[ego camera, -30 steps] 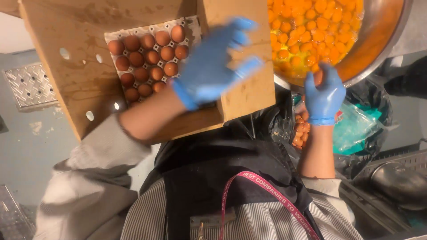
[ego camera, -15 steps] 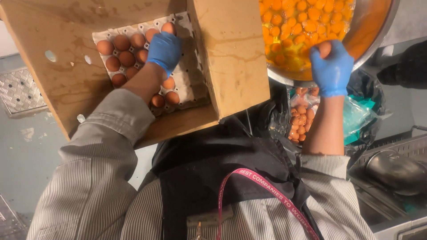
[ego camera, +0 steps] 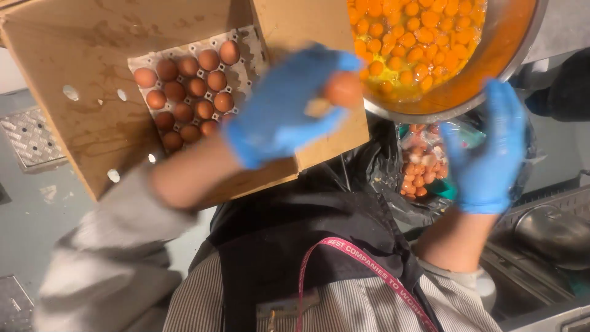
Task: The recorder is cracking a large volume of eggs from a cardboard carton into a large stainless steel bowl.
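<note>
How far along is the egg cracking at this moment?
Well underway: the large metal bowl already holds many orange yolks, and discarded shells fill the bag below. In hand: the blue-gloved left hand carries one brown egg toward the bowl; the blue-gloved right hand is open beneath the rim. Left: roughly a dozen brown eggs in the grey tray inside the cardboard box.

Commercial kitchen, egg-breaking station

A big steel bowl of yolks, a cardboard case of egg trays, a steel sink.
</note>
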